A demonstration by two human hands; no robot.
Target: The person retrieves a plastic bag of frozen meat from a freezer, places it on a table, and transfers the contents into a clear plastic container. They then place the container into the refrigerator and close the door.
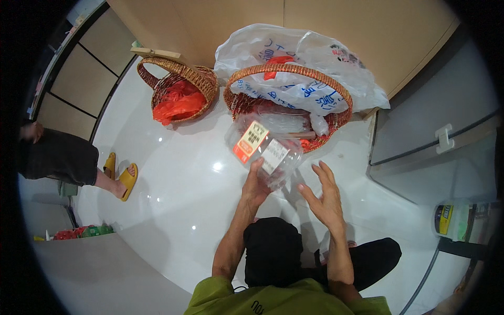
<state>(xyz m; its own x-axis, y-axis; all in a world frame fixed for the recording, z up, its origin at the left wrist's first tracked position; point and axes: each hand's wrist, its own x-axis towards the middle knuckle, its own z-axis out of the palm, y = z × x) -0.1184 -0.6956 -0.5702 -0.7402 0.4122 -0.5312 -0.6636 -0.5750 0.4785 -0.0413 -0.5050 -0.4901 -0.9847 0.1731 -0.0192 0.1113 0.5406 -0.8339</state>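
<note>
My left hand grips a clear plastic food container by its near edge, thumb on top. Two printed labels are stuck on the container, one of them orange and cream. To its right, my right hand hangs with fingers spread and nothing in it. Just beyond the container stands a large woven basket with an arched handle. Inside it lie clear plastic packaging and bits of red plastic. A big white plastic bag with blue writing drapes over the basket's far side.
A smaller wicker basket holding red plastic bags stands to the left on the glossy tiled floor. Another person in yellow slippers is at far left. Tan cabinet doors close off the back; a grey appliance stands right.
</note>
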